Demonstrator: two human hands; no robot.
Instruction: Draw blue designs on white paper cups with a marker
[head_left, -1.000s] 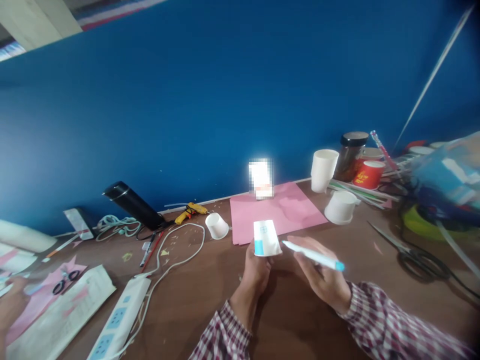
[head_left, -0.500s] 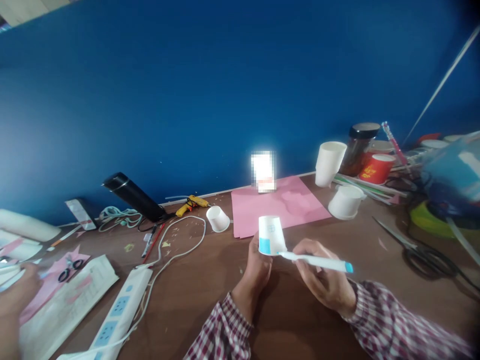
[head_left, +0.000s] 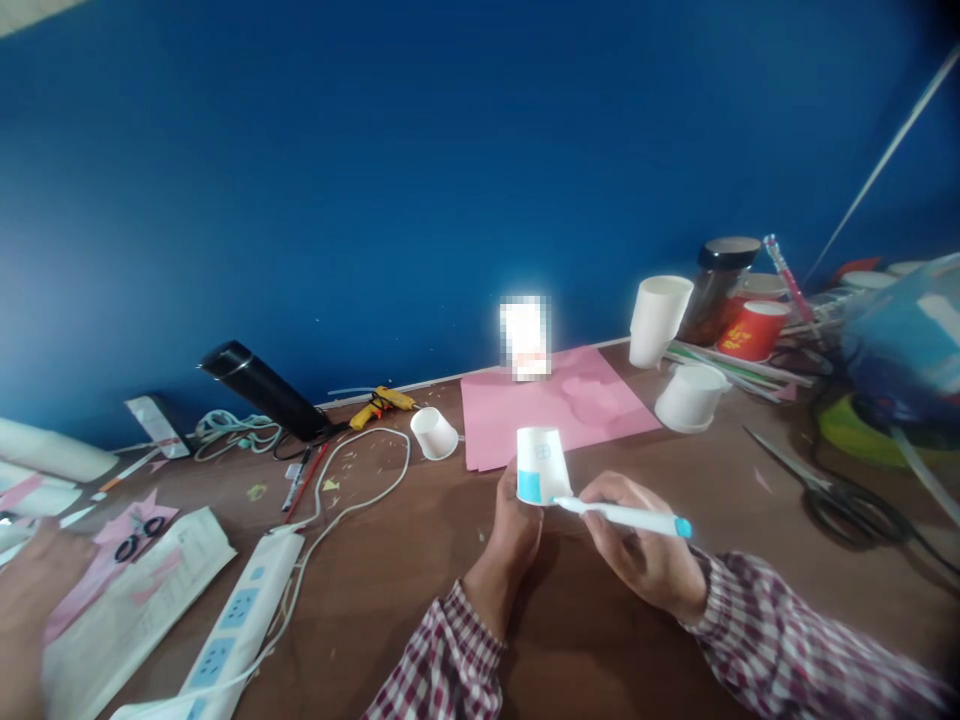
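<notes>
A white paper cup [head_left: 553, 462], turned upside up or down I cannot tell, is gripped from behind and below by my left hand [head_left: 515, 525]. On its side are a small blue window drawing and a solid blue patch near the lower left edge. My right hand [head_left: 645, 545] pinches a white marker [head_left: 626, 515] with a light-blue end. The marker's tip touches the cup's lower edge, right of the blue patch. Behind the cup lie pink paper sheets [head_left: 517, 410]. A small paper cup [head_left: 433, 433] lies to the left of them.
Stacked cups [head_left: 658, 320], another white cup [head_left: 691, 397], a red cup [head_left: 754, 332] and black scissors [head_left: 836, 505] are at right. A power strip [head_left: 236, 620], yellow glue gun [head_left: 381, 407] and black bottle [head_left: 262, 388] lie left. Another person's hand [head_left: 45, 570] is at far left.
The marker's tip has shifted slightly left along the cup's lower edge, my right hand moving with it. My left hand keeps its hold. The other person's hand has moved at far left.
</notes>
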